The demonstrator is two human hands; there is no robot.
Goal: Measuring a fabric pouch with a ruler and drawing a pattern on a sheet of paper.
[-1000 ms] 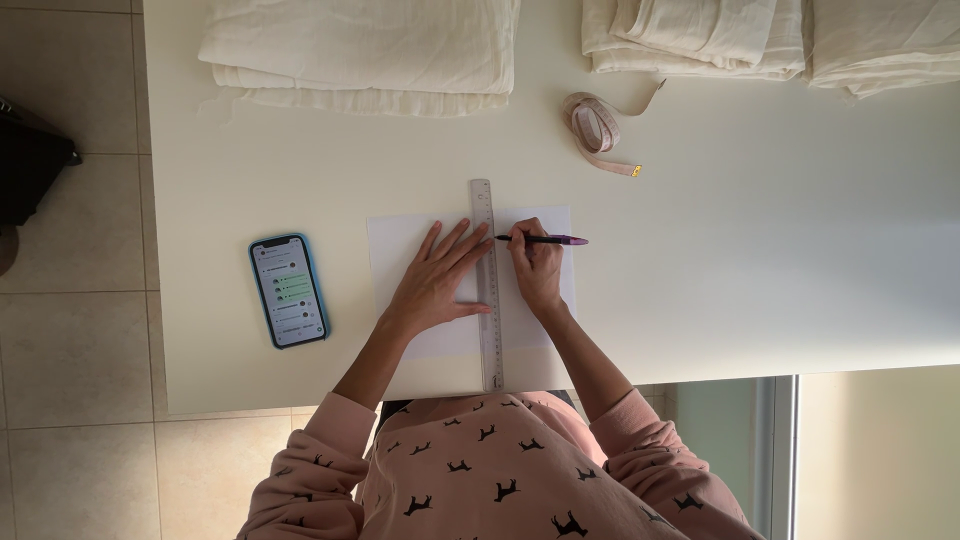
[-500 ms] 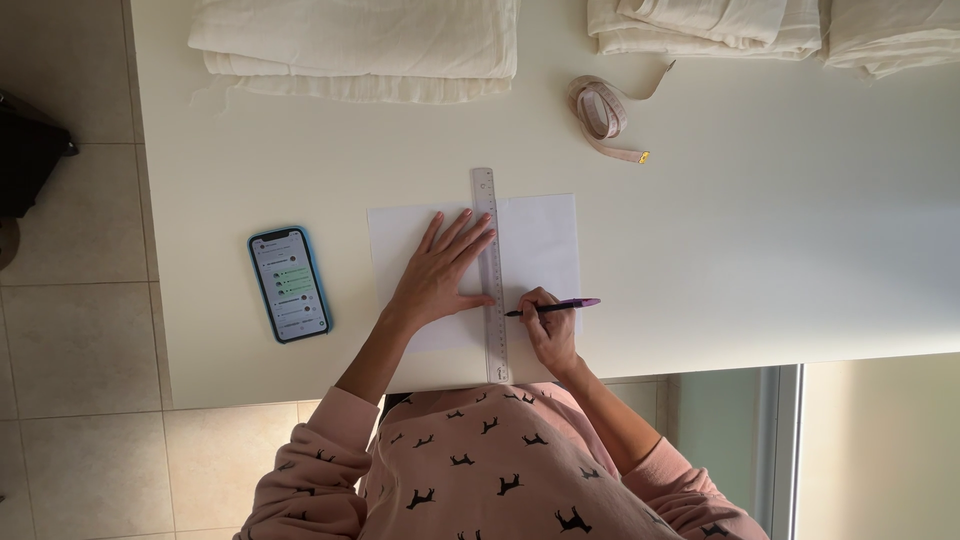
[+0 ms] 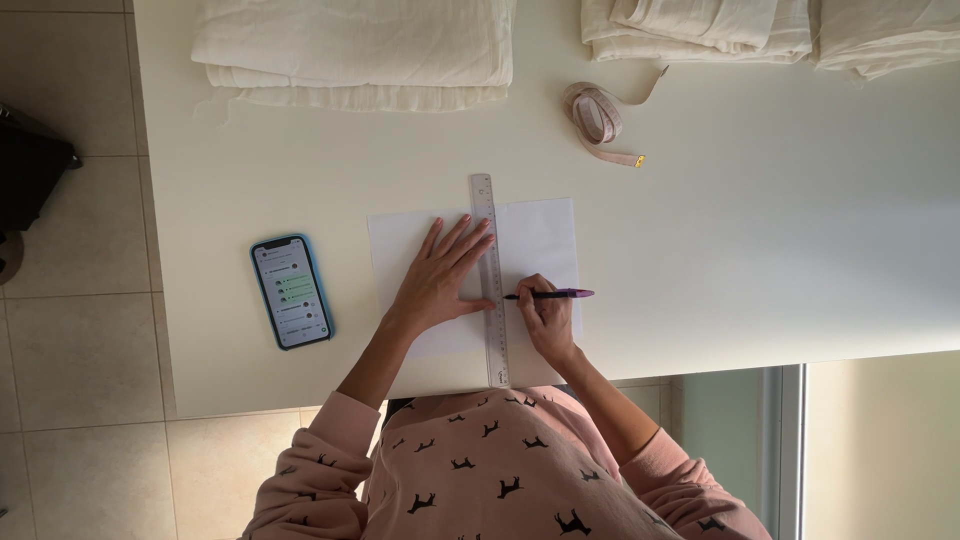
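Note:
A white sheet of paper [image 3: 540, 235] lies on the white table [image 3: 750, 260] in front of me. A long metal ruler [image 3: 487, 210] runs across the sheet from far to near. My left hand [image 3: 440, 280] lies flat, fingers spread, pressing on the ruler and the paper. My right hand [image 3: 545, 320] grips a purple pen [image 3: 560, 294], its tip against the ruler's right edge near the sheet's near half.
A phone in a blue case [image 3: 291, 291] with a lit screen lies left of the paper. A coiled pink tape measure [image 3: 597, 118] sits beyond the sheet. Folded cream fabric [image 3: 355, 50] and more folded cloth [image 3: 720, 28] are stacked along the far edge. Tiled floor [image 3: 75, 330] lies left.
My right hand with the pen has slid along the ruler's edge from the far part of the sheet toward me. My left hand has stayed on the ruler.

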